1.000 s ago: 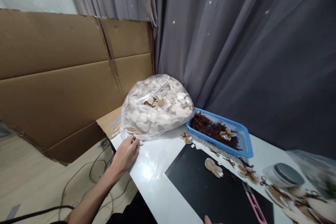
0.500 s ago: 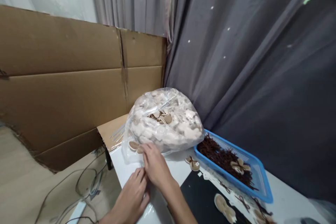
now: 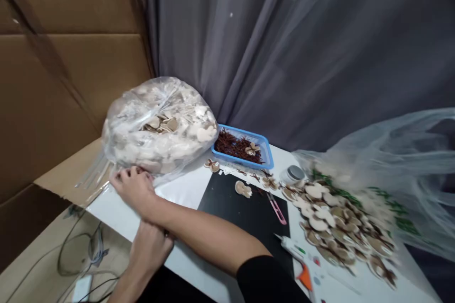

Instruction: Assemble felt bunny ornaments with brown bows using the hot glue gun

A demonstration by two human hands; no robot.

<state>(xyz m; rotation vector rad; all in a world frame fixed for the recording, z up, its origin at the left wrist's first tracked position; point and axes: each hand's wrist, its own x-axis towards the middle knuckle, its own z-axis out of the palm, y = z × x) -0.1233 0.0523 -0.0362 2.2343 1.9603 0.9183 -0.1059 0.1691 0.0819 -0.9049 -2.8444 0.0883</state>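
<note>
My right hand [image 3: 133, 189] is at the lower front edge of a large clear plastic bag [image 3: 192, 104], its fingers curled in on the plastic. Pale cut-out pieces fill the bag, and brown and beige ones [image 3: 163, 123] show through a gap in its front. Just below my right wrist is my left hand [image 3: 151, 244], close against the forearm. Its fingers are mostly hidden there, so I cannot see what they hold. Near the bag, a small bow-tied piece [image 3: 212, 165] lies on the white table [image 3: 185, 199].
A blue basket [image 3: 268, 154] holds dark brown twisted strands. On the black mat [image 3: 234, 218] lie a pale rabbit-shaped piece [image 3: 243, 189] and a pink cutter [image 3: 277, 209]. A glue gun [image 3: 296, 251] and a heap of pieces [image 3: 334, 222] are at the right. Cables [image 3: 93, 251] run on the floor.
My view has swung right, bringing the heap and glue gun into sight. My right hand has curled its fingers at the bag's edge; the loose piece seen there before no longer shows.
</note>
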